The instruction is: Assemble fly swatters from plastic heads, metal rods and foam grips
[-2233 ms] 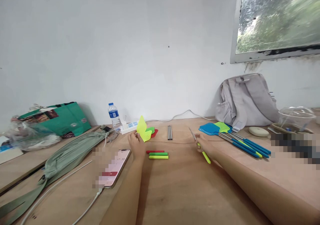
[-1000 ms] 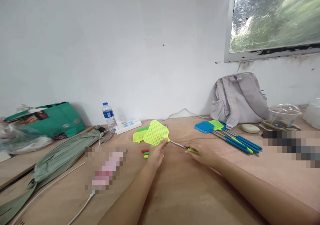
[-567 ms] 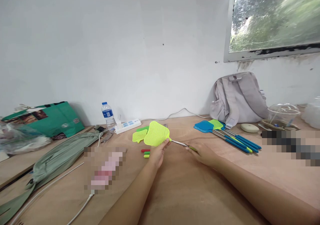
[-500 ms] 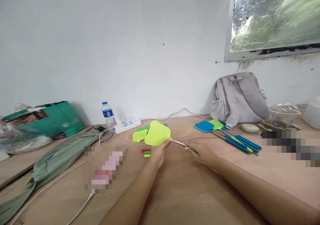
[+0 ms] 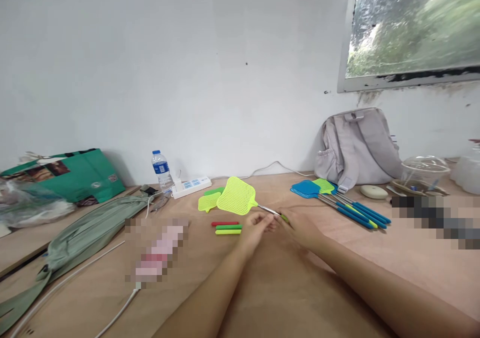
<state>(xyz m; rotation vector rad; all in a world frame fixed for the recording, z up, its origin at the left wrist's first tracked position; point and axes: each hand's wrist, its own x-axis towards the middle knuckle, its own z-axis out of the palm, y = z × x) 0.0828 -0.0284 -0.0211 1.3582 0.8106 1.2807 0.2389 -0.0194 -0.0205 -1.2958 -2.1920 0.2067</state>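
A yellow-green fly swatter [image 5: 237, 196] with a perforated head and a thin metal rod slants up to the left above the table. My right hand [image 5: 300, 227] is closed around its yellow-green handle. Just below the rod, my left hand [image 5: 257, 230] has its fingers curled in a pinch beside the right fingertips; whether they grip anything is hidden. Red [image 5: 221, 224], green [image 5: 227, 227] and yellow handles [image 5: 227, 232] lie left of it. Behind them rest a yellow swatter head [image 5: 208, 202] and a green one [image 5: 214, 191].
Several blue and yellow fly swatters [image 5: 352, 210] lie at right, before a grey backpack [image 5: 358, 148]. A power strip [image 5: 192, 186], water bottle [image 5: 161, 168], green bag [image 5: 86, 175] and grey-green strap bag [image 5: 93, 228] are at left. A plastic cup [image 5: 425, 170] stands far right.
My left hand has left the swatter's neck and moved right, down the rod toward my right hand. The swatter head has risen slightly, and the loose handles show more fully.
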